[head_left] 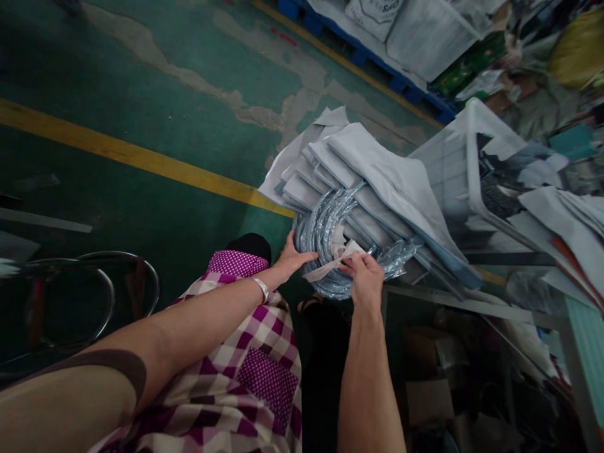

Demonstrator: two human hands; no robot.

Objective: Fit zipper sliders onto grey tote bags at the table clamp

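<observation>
A coil of grey cable (pixel 325 233) in clear plastic wrap lies at the near edge of a pile of flat white bags (pixel 377 182). My left hand (pixel 293 257) rests against the coil's left side with its fingers curled onto it. Just to the right, my right hand (pixel 365 277) pinches a thin pale strip (pixel 330 267) that runs across the coil's front. A bracelet shows on my left wrist. A purple and white checked apron (pixel 245 358) hangs below my arms.
A white plastic crate (pixel 453 163) with papers stands right of the pile. A metal chair frame (pixel 99 296) is at the left. The green floor has a yellow line (pixel 141 158). Blue pallets (pixel 368 56) with white sacks lie at the back. Cardboard boxes (pixel 429 377) sit under the table.
</observation>
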